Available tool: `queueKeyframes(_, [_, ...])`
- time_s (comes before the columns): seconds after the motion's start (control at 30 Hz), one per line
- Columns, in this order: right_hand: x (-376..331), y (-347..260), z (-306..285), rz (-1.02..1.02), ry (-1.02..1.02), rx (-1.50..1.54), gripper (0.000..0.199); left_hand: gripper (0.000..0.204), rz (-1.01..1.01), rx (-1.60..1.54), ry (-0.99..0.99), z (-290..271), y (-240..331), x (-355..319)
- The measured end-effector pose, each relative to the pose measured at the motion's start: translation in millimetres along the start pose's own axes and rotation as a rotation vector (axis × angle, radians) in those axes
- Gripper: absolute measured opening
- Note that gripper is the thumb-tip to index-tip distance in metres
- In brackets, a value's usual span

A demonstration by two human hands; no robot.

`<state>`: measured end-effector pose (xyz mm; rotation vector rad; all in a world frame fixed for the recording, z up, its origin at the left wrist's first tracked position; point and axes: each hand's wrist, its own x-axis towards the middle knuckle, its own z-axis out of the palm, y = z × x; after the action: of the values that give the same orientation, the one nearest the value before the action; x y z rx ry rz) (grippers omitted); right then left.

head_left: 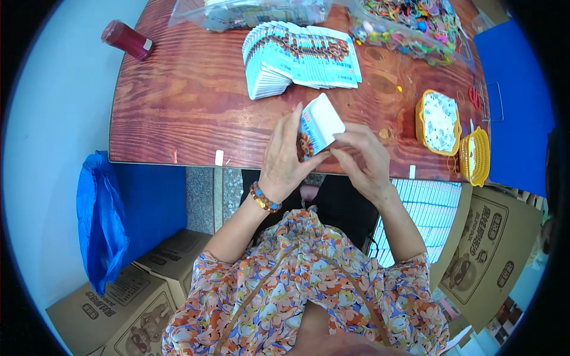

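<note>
Starting at the left, a blue bag point(101, 219) and brown boxes point(119, 302) with dark pictures are seen low down, and a red bottle point(126, 40) lies on the wooden surface point(178, 101). A small white and blue packet point(320, 123) is held over the near edge by the left hand point(287, 159) and right hand point(361, 159), fingers pinched on its sides; it looks light, bendy and slippery, best held by the edges. A fanned pile of like packets point(300, 59) and yellow baskets point(439, 121) lie farther right.

Left hand point(285, 157) raised, fingers upright, right hand point(363, 159) pinching, wrists close
</note>
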<state>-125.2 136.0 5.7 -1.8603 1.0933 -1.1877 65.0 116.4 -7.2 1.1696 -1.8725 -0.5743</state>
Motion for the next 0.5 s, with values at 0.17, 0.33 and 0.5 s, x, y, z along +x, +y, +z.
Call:
queueKeyframes(0.17, [33,22,-9,0.03,-0.068,-0.181,0.034,0.086,-0.191,0.407,-0.002,-52,-28,-13])
queueKeyframes(0.33, [76,65,-4,0.113,-0.062,-0.758,0.072,0.087,-0.326,0.891,0.052,-124,-101,3])
queueKeyframes(0.5, [94,88,2,0.091,-0.127,-0.824,0.094,0.079,-0.069,0.951,0.187,-124,-113,16])
